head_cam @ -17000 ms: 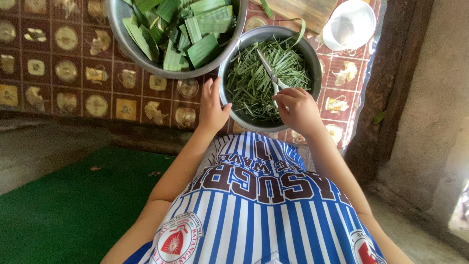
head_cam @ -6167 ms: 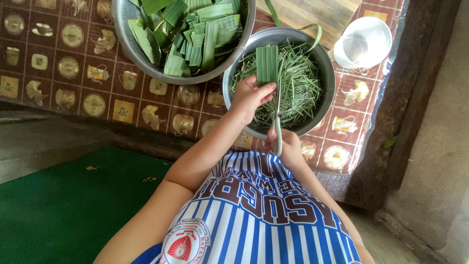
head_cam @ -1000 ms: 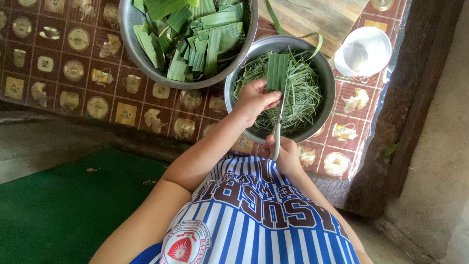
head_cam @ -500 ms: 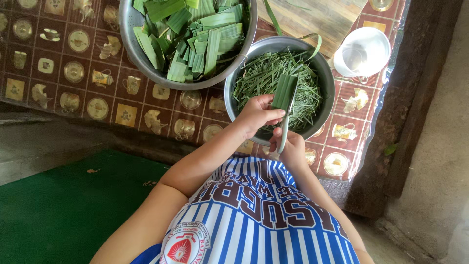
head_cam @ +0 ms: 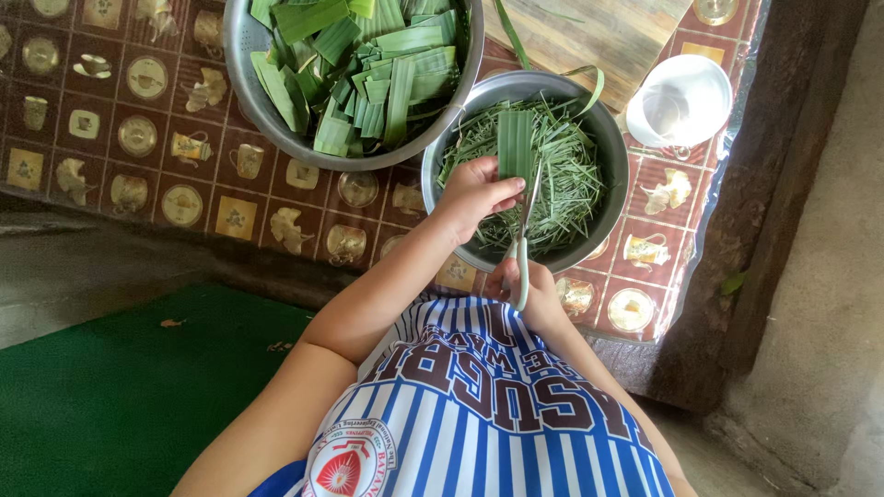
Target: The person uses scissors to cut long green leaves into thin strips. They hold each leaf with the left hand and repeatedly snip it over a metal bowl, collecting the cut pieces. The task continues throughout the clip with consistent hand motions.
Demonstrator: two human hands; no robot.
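Note:
My left hand (head_cam: pixel 476 194) pinches a flat green leaf piece (head_cam: pixel 515 144) upright over a steel bowl (head_cam: pixel 615 147) full of thin green leaf shreds (head_cam: pixel 566 179). My right hand (head_cam: pixel 529 287) grips the pale handles of a pair of scissors (head_cam: pixel 524 241) just below the bowl's near rim. The blades run up along the right edge of the leaf piece.
A larger steel bowl (head_cam: pixel 249 87) with cut broad leaf pieces (head_cam: pixel 364 64) sits behind and to the left. A wooden board (head_cam: pixel 589 28) and a small white bowl (head_cam: pixel 683 97) lie at the back right. A patterned brown tablecloth (head_cam: pixel 138 129) covers the table; green mat (head_cam: pixel 120 396) below.
The leaf piece has gone from tilted right and low to upright and higher over the bowl. The scissors have straightened along its right edge.

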